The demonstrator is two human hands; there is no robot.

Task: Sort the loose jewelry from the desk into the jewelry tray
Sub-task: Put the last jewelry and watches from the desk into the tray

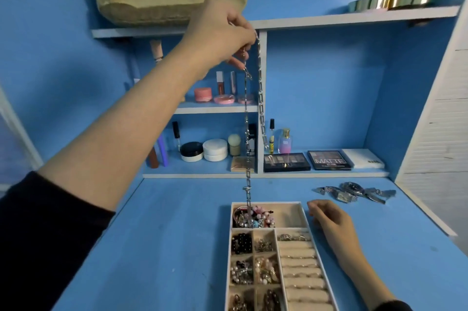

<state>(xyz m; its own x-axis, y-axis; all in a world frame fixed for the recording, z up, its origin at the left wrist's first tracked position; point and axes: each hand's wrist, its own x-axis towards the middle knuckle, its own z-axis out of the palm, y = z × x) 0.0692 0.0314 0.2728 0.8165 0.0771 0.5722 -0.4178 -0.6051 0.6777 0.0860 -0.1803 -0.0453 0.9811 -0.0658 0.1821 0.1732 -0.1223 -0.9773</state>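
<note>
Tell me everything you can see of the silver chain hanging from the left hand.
The chain is silver-coloured, apparently metal, built of elongated oval links. The left hand pinches it high up, so it hangs in two uneven strands. The shorter strand seems to end in mid-air. The longer one drops straight down, its lower end inside the wide far compartment of the jewelry tray, among pink beaded pieces. The right hand is apart from it.

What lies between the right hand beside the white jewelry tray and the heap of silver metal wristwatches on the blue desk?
Nothing; the head view shows only bare blue desk between the right hand and the heap of silver metal wristwatches.
</note>
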